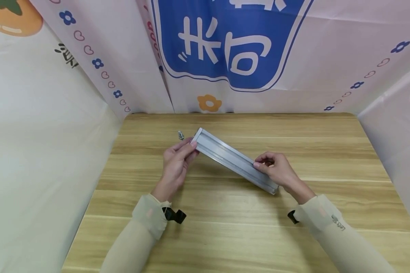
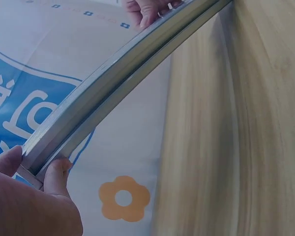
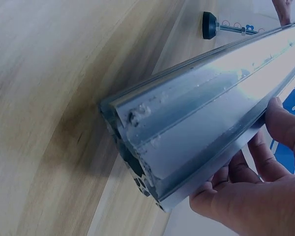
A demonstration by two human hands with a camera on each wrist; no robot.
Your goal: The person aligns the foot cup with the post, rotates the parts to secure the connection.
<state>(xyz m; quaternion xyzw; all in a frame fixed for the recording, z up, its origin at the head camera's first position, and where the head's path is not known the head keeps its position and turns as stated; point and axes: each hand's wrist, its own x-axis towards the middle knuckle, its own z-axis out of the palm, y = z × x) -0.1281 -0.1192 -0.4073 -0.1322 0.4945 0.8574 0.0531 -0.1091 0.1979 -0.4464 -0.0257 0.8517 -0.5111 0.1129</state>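
A silver aluminium profile (image 1: 230, 157) with lengthwise grooves is held slantwise above the table, its left end farther back than its right. At that left end my left hand (image 1: 175, 165) grips it, thumb on one side and fingers on the other; the left wrist view shows the thumb and a finger at the capped end (image 2: 32, 177). My right hand (image 1: 276, 170) pinches the far edge near the other end. In the right wrist view this end (image 3: 135, 162) shows an open, hollow cross-section. Behind the left hand stands a levelling foot (image 3: 210, 25) with a black base and threaded rod, partly hidden in the head view.
The wood-grain table (image 1: 222, 235) spreads under both hands. Printed white cloth (image 1: 283, 100) hangs along its back edge, and plain cloth (image 1: 37, 170) borders the left side. Dark straps with small black parts (image 1: 174, 215) sit on the wrists.
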